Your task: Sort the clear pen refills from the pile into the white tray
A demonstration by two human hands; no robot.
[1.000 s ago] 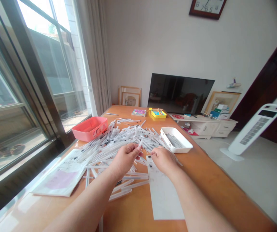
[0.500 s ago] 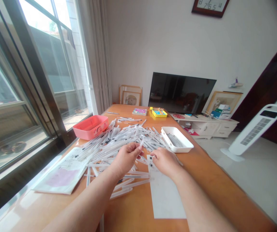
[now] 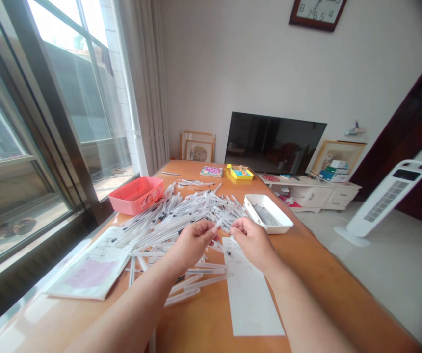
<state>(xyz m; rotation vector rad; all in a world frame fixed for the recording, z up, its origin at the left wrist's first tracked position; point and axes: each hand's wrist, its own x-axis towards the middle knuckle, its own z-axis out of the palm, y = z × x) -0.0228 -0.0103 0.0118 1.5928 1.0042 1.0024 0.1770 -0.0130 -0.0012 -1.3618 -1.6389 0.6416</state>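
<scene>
My left hand (image 3: pixel 193 243) is closed in a pinch on a pen cap (image 3: pixel 218 223), small and translucent white. Close by on the right, my right hand (image 3: pixel 254 241) has thumb and forefinger pressed together; whatever they hold is too small to make out. Under that hand lies a white sheet of paper (image 3: pixel 252 304) with a small black piece (image 3: pixel 228 253) near its far end. A large heap of clear pen barrels and caps (image 3: pixel 181 219) spreads beyond and beneath my left hand.
A pink basket (image 3: pixel 126 205) stands left of the heap. On the right is a white tray (image 3: pixel 279 229) holding thin grey sticks. A booklet (image 3: pixel 93 264) lies at the left edge. Farther back are a small book (image 3: pixel 211 171) and a yellow box (image 3: pixel 241 173).
My right hand has lifted off the paper and moved up close to my left hand's cap. One black piece near its fingers no longer shows. My left hand stays nearly in place.
</scene>
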